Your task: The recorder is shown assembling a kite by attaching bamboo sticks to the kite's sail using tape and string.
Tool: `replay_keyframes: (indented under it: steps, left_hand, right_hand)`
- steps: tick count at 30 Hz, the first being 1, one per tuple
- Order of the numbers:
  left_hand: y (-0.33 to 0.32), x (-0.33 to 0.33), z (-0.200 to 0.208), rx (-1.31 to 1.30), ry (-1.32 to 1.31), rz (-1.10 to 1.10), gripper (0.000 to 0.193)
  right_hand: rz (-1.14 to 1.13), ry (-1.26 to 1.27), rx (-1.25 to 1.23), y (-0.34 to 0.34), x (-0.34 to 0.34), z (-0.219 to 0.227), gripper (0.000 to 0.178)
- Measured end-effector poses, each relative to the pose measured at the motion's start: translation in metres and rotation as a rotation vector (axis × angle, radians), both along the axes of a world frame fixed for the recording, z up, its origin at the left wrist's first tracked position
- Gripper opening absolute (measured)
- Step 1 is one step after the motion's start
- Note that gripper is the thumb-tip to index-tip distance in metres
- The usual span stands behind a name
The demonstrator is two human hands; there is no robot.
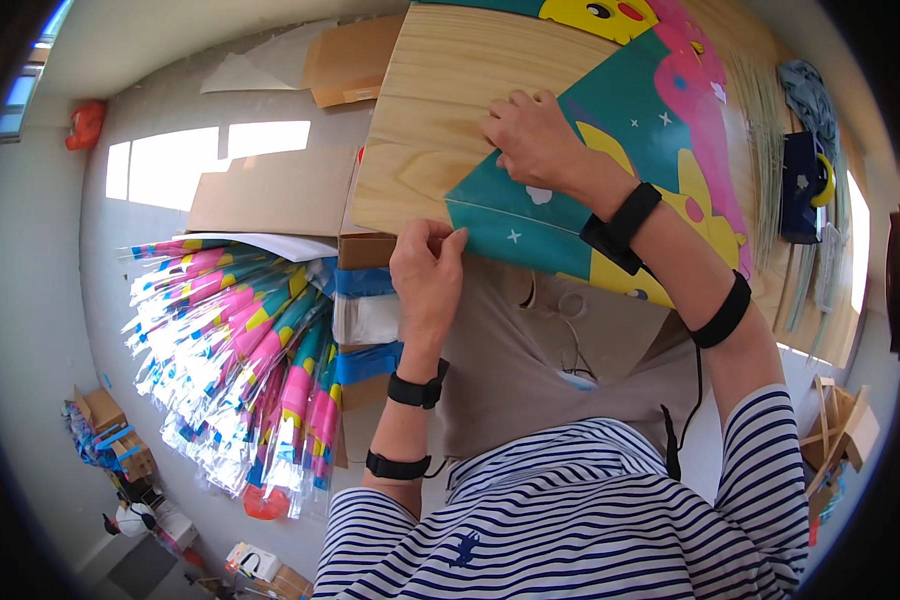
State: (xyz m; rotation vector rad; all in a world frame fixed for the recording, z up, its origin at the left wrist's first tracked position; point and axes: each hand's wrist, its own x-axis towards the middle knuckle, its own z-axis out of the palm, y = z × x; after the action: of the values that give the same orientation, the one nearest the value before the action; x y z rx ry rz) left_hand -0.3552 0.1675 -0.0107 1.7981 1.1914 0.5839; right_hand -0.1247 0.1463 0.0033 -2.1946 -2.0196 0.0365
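Note:
A glossy teal printed sheet with yellow and pink cartoon figures lies on the wooden table, its near edge hanging over toward my lap. My left hand is at the sheet's near left corner, thumb and forefinger pinching it. Farther along the slanted upper left edge, my right hand bears on the sheet with bent fingers closed at that edge. What lies under the right fingertips is hidden. A thin pale line crosses the sheet between the left hand and the right wrist.
Left of the table, several plastic-sleeved colourful bundles fan out beside a cardboard box. Thin pale rods lie along the table's right side, next to a dark blue box. Another printed sheet lies at the far edge.

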Motion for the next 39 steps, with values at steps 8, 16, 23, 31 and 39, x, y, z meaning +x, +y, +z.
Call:
replay_keyframes:
  steps: [8,16,23,31,39]
  left_hand:
    - [0.001,0.002,-0.004,-0.057,-0.028,0.033,0.015]
    - [-0.001,0.012,0.010,-0.124,0.040,0.088,0.016]
    - [0.000,0.015,0.013,-0.283,-0.169,0.103,0.014]
    - [-0.004,0.013,0.022,-0.393,-0.445,0.114,0.010]
    - [-0.015,0.009,0.015,-0.454,-0.800,0.074,0.008]
  right_hand:
    - [-0.009,0.086,-0.201,0.004,-0.003,0.004,0.016]
    - [-0.047,0.045,-0.029,0.000,-0.003,-0.001,0.022]
    - [0.044,0.375,0.061,0.004,-0.003,0.000,0.018]
    - [0.117,0.649,-0.137,0.020,-0.018,0.021,0.027]
    - [0.170,1.038,-0.400,0.016,-0.003,0.046,0.031]
